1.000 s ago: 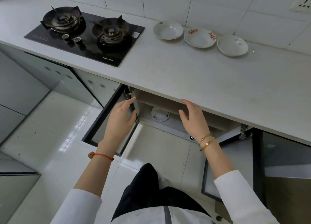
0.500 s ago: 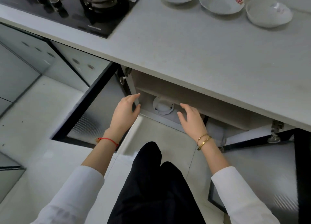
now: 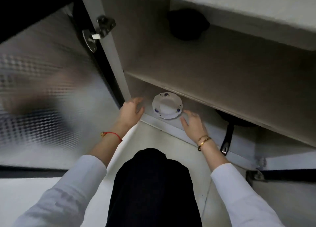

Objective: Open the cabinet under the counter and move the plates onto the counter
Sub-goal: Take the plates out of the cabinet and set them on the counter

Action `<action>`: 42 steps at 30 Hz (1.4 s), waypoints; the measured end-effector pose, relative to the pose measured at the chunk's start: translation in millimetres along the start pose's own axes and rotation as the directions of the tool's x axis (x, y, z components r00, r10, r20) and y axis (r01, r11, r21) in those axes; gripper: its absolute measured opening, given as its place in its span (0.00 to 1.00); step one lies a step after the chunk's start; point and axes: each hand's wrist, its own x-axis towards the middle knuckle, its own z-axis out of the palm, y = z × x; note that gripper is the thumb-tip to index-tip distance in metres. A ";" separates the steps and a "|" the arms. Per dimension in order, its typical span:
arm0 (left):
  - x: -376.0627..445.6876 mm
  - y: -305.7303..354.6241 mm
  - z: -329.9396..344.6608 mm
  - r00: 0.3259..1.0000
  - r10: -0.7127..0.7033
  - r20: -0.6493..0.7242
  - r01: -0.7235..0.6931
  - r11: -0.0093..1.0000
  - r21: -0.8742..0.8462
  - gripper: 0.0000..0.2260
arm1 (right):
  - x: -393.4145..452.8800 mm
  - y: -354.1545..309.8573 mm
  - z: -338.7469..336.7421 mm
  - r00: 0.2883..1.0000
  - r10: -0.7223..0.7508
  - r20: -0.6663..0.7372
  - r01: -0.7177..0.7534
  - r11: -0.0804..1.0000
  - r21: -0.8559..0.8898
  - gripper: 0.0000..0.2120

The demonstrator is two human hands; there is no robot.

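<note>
The cabinet under the counter stands open, its frosted glass left door (image 3: 51, 93) swung wide. On the bottom shelf (image 3: 171, 124) near the front sits a white plate (image 3: 167, 105) with a scalloped rim and small blue flowers. My left hand (image 3: 131, 111) hovers just left of the plate, fingers apart, holding nothing. My right hand (image 3: 193, 122) reaches in just right of the plate, fingers spread, close to its rim but not gripping it. The counter top is out of view; only its underside edge (image 3: 256, 27) shows.
A black pan (image 3: 227, 136) lies on the bottom shelf to the right, handle pointing out. A dark round pot (image 3: 188, 24) sits on the upper shelf (image 3: 213, 83). The right door (image 3: 290, 175) is open too. My knee (image 3: 152, 175) fills the lower middle.
I have crouched down, so the view has dropped from the counter top into the cabinet. Both hands have moved forward to either side of the plate.
</note>
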 end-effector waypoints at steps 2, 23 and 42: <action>8.1 -19.3 29.4 1.000 -0.011 -0.005 0.011 1.000 -0.001 0.18 | 17.1 20.6 25.5 1.000 -0.020 0.005 0.020 0.999 -0.035 0.19; 134.3 -114.4 202.0 0.983 -0.165 0.079 0.171 0.982 -0.079 0.26 | 179.9 126.9 138.0 0.994 0.103 -0.022 -0.103 0.995 0.009 0.18; 163.2 -130.1 244.8 0.962 -0.182 0.206 0.224 0.953 -0.203 0.27 | 193.7 137.5 173.7 0.987 0.155 -0.042 -0.139 0.958 0.251 0.22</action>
